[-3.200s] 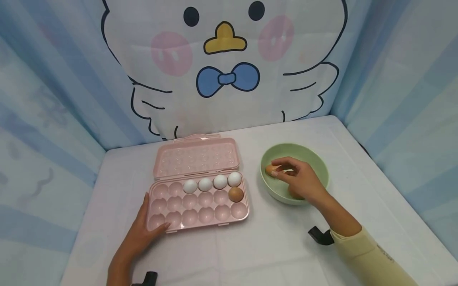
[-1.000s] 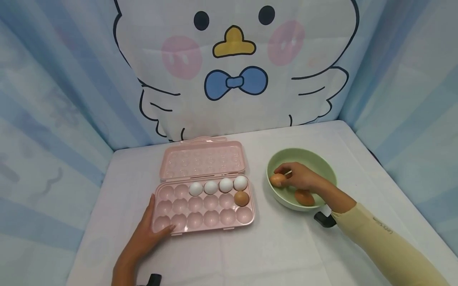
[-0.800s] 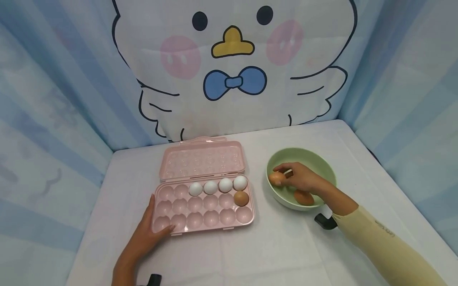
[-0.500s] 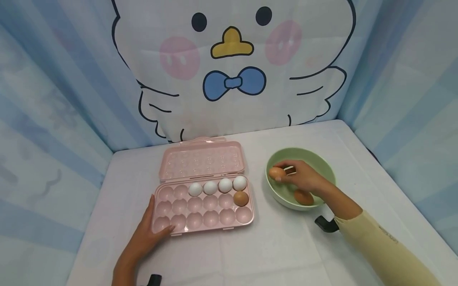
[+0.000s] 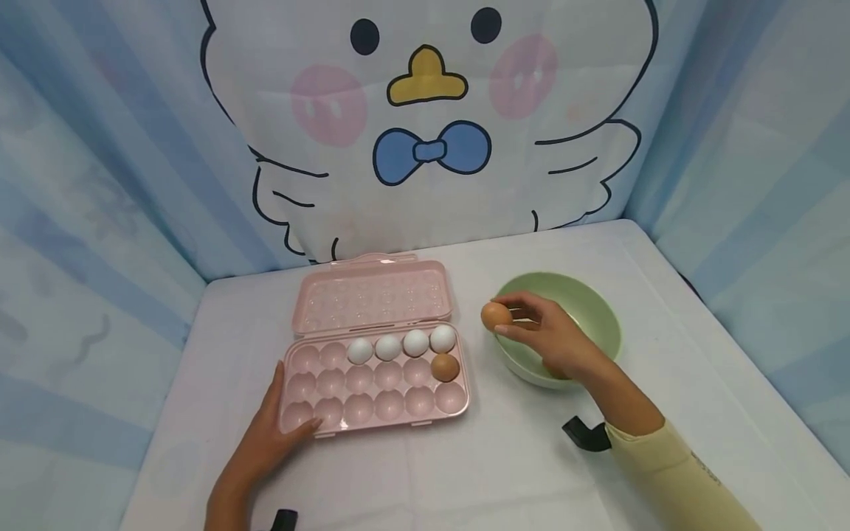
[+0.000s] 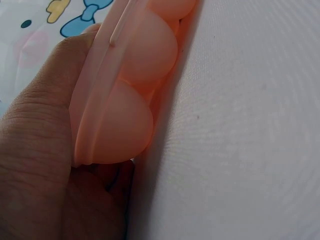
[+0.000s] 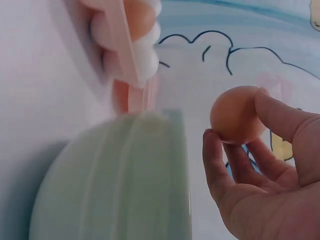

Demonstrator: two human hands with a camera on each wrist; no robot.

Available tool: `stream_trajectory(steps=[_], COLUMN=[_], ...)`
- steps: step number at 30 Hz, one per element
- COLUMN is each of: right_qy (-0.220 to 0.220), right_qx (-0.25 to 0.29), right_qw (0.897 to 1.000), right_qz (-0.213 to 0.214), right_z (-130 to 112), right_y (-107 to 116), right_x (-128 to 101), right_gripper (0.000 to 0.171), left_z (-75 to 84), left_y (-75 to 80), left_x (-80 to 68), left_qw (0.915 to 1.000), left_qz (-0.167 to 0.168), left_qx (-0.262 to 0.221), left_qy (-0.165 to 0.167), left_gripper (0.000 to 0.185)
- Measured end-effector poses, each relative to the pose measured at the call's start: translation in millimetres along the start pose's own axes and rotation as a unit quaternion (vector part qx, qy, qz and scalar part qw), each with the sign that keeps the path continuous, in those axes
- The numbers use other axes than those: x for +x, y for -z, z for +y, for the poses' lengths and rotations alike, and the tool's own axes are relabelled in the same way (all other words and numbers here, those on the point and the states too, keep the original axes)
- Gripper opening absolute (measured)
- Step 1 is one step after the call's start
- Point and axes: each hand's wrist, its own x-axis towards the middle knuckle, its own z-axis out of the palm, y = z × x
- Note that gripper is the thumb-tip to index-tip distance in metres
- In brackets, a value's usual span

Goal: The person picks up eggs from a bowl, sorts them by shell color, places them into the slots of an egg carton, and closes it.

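Observation:
My right hand pinches a brown egg at its fingertips, lifted just past the left rim of the green bowl. An open pink egg tray lies to the left, with several white eggs in its back row and one brown egg in the middle row. My left hand rests flat against the tray's front left corner, the thumb along its left edge; in the left wrist view the tray's cups sit against the hand.
The tray's hinged lid lies open behind it. A white cloth covers the table. A curtain with a cartoon chick closes off the back, and blue curtains stand at both sides. A black wrist strap shows on the right arm.
My right hand has lifted a brown egg out of the bowl and carried it left past the rim. The left hand has stayed on the tray.

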Motion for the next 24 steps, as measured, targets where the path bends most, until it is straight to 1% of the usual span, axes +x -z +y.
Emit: stream_trajectory(steps=[3,6,8,13,16,20,24], right_qy=[0.012,0.024,0.028,0.032,0.05,0.065,0.072], right_qx=[0.016,0.013,0.011,0.044,0.059,0.065,0.06], right_qw=[1.0,1.0,0.999,0.998,0.996,0.993,0.994], right_qz=[0.004,-0.004,-0.014,-0.043,-0.055,-0.067,-0.063], right_z=[-5.3,-10.6,-13.9,-19.9,-20.6,-15.4,-5.1], right_y=[-9.9,-19.1,-25.2,-40.2,-51.1,-69.6,-87.9], right_x=[0.0,-0.1,0.6,4.4,7.9,13.6,17.7], right_gripper=[0.055,0.06,0.057,0.048,0.047,0.047,0.047], left_z=[-0.6,-2.2,-3.4,-4.9,-4.7,-3.2,-1.6], left_y=[0.5,0.7,0.7,0.6,0.8,1.1,0.4], left_x=[-0.6,-1.0,-1.2,-2.0,-2.2,-1.6,-0.4], left_qw=[1.0,1.0,1.0,0.9999,0.9999,0.9999,0.9999], left_qz=[0.002,0.002,0.002,0.001,-0.001,-0.001,0.0], left_qx=[-0.004,-0.009,-0.009,-0.013,-0.016,-0.014,-0.016], left_qy=[-0.003,-0.004,-0.004,-0.006,-0.006,0.001,0.002], left_gripper=[0.126,0.126,0.126,0.126,0.126,0.126,0.126])
